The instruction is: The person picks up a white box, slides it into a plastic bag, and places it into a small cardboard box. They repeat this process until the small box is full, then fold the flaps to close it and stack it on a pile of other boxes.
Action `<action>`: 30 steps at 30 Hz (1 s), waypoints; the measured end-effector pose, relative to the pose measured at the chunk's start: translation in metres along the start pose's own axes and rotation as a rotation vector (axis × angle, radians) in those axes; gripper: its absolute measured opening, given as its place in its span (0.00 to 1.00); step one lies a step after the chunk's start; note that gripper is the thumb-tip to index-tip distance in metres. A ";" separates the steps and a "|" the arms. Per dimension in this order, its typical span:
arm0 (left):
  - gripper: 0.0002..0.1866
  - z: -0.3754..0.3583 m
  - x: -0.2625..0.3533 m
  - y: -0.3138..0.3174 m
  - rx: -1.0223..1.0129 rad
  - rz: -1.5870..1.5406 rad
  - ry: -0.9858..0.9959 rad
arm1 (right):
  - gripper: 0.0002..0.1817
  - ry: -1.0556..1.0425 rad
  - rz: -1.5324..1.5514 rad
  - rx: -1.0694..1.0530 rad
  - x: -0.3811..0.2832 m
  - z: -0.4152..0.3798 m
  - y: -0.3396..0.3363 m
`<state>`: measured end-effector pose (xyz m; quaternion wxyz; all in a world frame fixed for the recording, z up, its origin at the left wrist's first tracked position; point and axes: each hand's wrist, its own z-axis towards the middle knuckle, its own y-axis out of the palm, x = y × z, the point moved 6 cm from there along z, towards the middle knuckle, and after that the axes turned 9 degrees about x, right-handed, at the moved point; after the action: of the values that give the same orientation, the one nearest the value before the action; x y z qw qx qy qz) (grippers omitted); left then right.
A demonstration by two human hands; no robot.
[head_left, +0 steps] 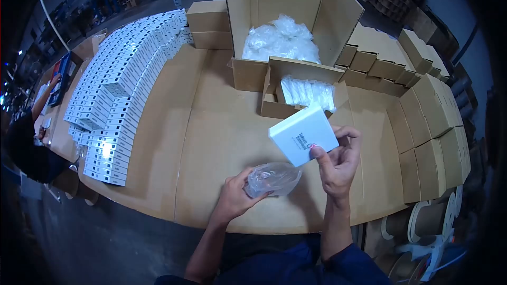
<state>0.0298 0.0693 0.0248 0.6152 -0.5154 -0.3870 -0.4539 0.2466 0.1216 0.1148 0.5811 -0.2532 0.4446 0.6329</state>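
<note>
My right hand (340,163) grips a flat white box (301,133) with small printed text, the thumb lying on its face near the lower right corner. Lower and to the left, my left hand (237,194) holds a crumpled clear plastic bag (273,178), its fingers around the bag's left side. The box is tilted above the bag, close to its upper right edge. Beyond the box, an open cardboard box (274,108) holds several clear-wrapped items (309,93).
Stacked small white boxes (113,105) cover the table's left side. A large open carton (240,21) with clear plastic bags (282,39) stands at the back. Brown cartons (433,111) line the right. Another person (34,142) is at the far left.
</note>
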 end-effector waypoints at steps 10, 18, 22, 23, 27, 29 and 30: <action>0.22 -0.001 -0.013 -0.005 0.075 -0.021 0.023 | 0.17 0.159 -0.042 -0.251 0.015 -0.006 0.026; 0.24 -0.002 -0.014 -0.002 0.037 0.067 0.007 | 0.15 0.034 -0.127 -0.303 0.011 0.006 0.022; 0.23 -0.002 -0.014 -0.003 0.028 0.068 -0.034 | 0.15 -0.083 -0.193 -0.424 0.005 0.017 0.025; 0.24 -0.002 -0.014 -0.003 0.033 0.059 -0.028 | 0.15 -0.103 -0.212 -0.483 0.002 0.019 0.029; 0.25 0.000 -0.020 -0.001 0.036 0.054 -0.031 | 0.16 -0.090 -0.258 -0.627 0.001 0.022 0.047; 0.27 0.000 -0.021 0.000 0.028 0.074 -0.046 | 0.18 -0.101 -0.316 -0.697 0.001 0.021 0.059; 0.27 -0.001 -0.022 -0.001 0.022 0.087 -0.055 | 0.18 -0.120 -0.334 -0.691 0.003 0.019 0.063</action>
<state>0.0230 0.0720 0.0045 0.6293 -0.5372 -0.3859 -0.4081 0.1893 0.1443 0.1383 0.5815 -0.4655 0.1233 0.6557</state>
